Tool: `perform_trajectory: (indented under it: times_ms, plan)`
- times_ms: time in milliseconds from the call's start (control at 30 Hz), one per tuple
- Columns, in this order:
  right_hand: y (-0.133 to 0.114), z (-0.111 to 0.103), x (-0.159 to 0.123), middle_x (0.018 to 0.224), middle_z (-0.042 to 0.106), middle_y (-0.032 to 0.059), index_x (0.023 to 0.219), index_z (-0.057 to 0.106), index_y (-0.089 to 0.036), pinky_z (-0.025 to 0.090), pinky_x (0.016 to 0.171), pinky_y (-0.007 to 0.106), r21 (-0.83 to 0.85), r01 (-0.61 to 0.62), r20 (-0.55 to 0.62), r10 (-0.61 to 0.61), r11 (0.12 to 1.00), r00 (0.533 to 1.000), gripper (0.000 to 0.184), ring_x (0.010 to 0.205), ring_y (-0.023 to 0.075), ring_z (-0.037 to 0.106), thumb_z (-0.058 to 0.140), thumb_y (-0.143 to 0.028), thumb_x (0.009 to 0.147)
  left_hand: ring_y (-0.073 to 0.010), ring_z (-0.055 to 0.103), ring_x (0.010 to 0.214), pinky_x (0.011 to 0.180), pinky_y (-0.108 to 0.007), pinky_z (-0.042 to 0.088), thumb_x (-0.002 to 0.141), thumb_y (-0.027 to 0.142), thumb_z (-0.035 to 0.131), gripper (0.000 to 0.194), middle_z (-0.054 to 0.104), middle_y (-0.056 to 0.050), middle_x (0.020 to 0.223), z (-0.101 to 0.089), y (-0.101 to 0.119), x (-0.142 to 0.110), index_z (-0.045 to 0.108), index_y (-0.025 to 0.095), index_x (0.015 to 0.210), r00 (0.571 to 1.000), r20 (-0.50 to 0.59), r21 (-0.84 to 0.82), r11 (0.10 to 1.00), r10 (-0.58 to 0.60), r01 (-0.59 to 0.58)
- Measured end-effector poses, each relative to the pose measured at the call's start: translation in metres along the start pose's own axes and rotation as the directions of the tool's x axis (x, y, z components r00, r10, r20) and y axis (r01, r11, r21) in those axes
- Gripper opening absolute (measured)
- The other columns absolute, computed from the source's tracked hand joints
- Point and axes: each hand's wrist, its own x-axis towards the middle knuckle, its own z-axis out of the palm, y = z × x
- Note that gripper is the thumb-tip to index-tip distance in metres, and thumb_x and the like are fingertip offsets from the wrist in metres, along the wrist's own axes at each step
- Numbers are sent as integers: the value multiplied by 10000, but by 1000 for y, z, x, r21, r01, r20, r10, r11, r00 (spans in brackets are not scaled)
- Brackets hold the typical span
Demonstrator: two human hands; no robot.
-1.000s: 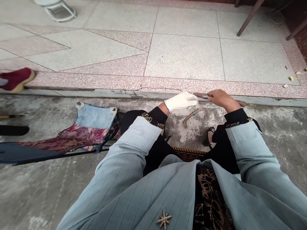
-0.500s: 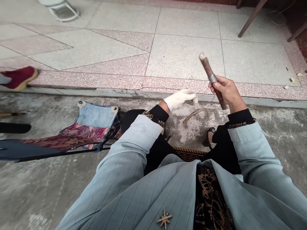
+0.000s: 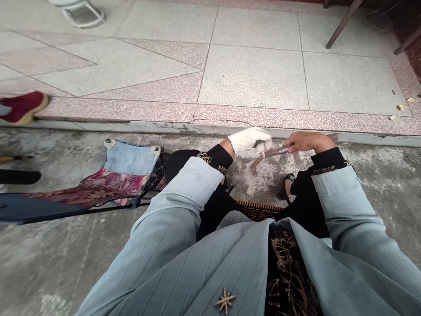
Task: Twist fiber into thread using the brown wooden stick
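Observation:
A brown wooden stick point(image 3: 272, 152) with silvery wire wound around its middle lies nearly level in my bare right hand point(image 3: 307, 141). The fingers close around it just right of the wire, and its far end shows beyond the wrist. My left hand point(image 3: 250, 139), in a white knitted glove, is curled beside the stick's left end. Whether those gloved fingers touch the stick or pinch something small is hidden. Below them on the concrete is a short bent piece of wood point(image 3: 255, 166), partly covered by the stick.
A folding chair point(image 3: 130, 160) with denim and floral cloth stands at left. The raised tiled step point(image 3: 253, 74) runs across ahead. At its left edge is another person's red shoe point(image 3: 24, 107). A white stool base point(image 3: 83, 15) and dark wooden furniture legs point(image 3: 344, 24) stand farther back.
My right hand has lowered and turned the stick from upright to nearly level, bringing one end beside the gloved hand. My left hand has stayed in about the same place.

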Motion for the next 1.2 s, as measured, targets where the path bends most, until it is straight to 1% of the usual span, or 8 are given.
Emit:
perform_trajectory:
  times_ms: [67, 167, 333, 500, 633, 767, 900, 1200]
  plan:
    - [5, -2, -4, 856, 732, 50, 1149, 748, -198, 446, 690, 282, 162, 116, 195, -147, 980, 970, 362, 741, 176, 623, 648, -292, 814, -84, 488, 357, 409, -193, 375, 841, 243, 578, 275, 580, -43, 460, 2, 0, -1, 639, 88, 623, 998, -10, -21, 998, -63, 62]
    - [11, -8, -14, 883, 736, 39, 1175, 735, -193, 467, 701, 274, 428, 224, 190, -329, 876, 925, 441, 732, 148, 622, 709, -375, 774, -99, 510, 371, 410, -200, 386, 871, 265, 539, 286, 575, -41, 459, 1, -5, 1, 656, 89, 678, 997, -34, -133, 989, -69, 64]
    - [10, -9, -32, 811, 710, 43, 1149, 728, -119, 477, 661, 274, 713, 357, -153, -363, 603, 919, 513, 675, 128, 592, 790, -399, 724, -134, 604, 488, 525, -245, 502, 912, 371, 546, 305, 670, -75, 609, -2, -16, 8, 658, 110, 799, 995, -102, -320, 947, 4, -36]
    - [1, -1, -39, 719, 631, 28, 1006, 743, -126, 445, 569, 252, 771, 490, -406, -278, 407, 870, 441, 615, 125, 550, 804, -450, 714, -164, 650, 573, 608, -291, 548, 956, 553, 422, 510, 699, -109, 685, -2, -16, 10, 674, 110, 927, 993, -113, -347, 935, 31, -69]
    - [-1, -2, -34, 730, 606, 43, 914, 714, -108, 446, 558, 260, 768, 544, -465, -289, 338, 837, 434, 601, 121, 521, 811, -475, 703, -178, 674, 620, 655, -323, 561, 976, 536, 367, 532, 705, -124, 745, -3, -15, 9, 666, 96, 985, 994, -106, -410, 909, 29, -70]
    - [0, -4, -29, 757, 603, 33, 964, 679, -123, 460, 566, 251, 773, 576, -540, -200, 266, 818, 451, 610, 110, 529, 827, -454, 695, -166, 657, 588, 658, -325, 554, 973, 416, 407, 424, 697, -125, 749, -5, -16, 9, 651, 70, 1005, 989, -142, -424, 900, 47, -104]
    - [0, -4, -27, 777, 613, 37, 977, 676, -124, 483, 580, 254, 783, 564, -547, -143, 262, 825, 447, 625, 113, 545, 830, -439, 700, -150, 642, 574, 660, -310, 546, 967, 333, 412, 349, 689, -106, 739, -5, -16, 9, 645, 75, 995, 993, -101, -437, 893, 65, -103]
    - [5, -5, -20, 788, 620, 41, 945, 669, -142, 509, 576, 263, 784, 570, -569, -84, 246, 818, 414, 627, 118, 540, 825, -443, 706, -110, 601, 540, 636, -274, 519, 957, 439, 489, 366, 654, -46, 681, 6, -12, 4, 646, 109, 958, 976, -168, -337, 923, 135, -186]
